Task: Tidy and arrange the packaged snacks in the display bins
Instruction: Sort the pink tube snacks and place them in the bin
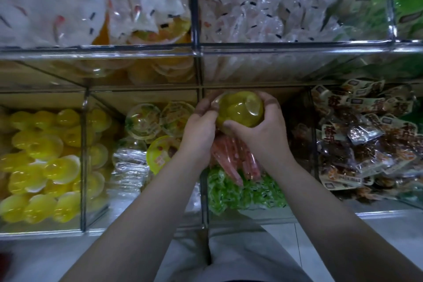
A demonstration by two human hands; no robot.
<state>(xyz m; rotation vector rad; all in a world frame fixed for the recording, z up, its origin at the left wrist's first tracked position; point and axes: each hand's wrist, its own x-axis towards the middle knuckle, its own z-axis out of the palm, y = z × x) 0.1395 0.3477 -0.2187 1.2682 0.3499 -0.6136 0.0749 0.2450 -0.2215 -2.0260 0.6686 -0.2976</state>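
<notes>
Arms: two bare arms reach in from the bottom, over the front edge of the bins.
Left hand (pixel 201 125): its fingers curl round one side of the jelly cup.
Right hand (pixel 259 129): its thumb and fingers wrap round the other side of the same cup.
Jelly cup (pixel 240 109): yellow, tipped over, held up in the air above the orange sticks (pixel 231 158) and green packs (pixel 240 192).
Yellow cups (pixel 41 155): lots like it fill the far left bin, well apart from the held one.
Done: I think this cup is lifted off a bin where it does not belong.
Left: it needs a home with its own kind. The printed cups (pixel 146 121) and brown packs (pixel 357 144) look jumbled too.
</notes>
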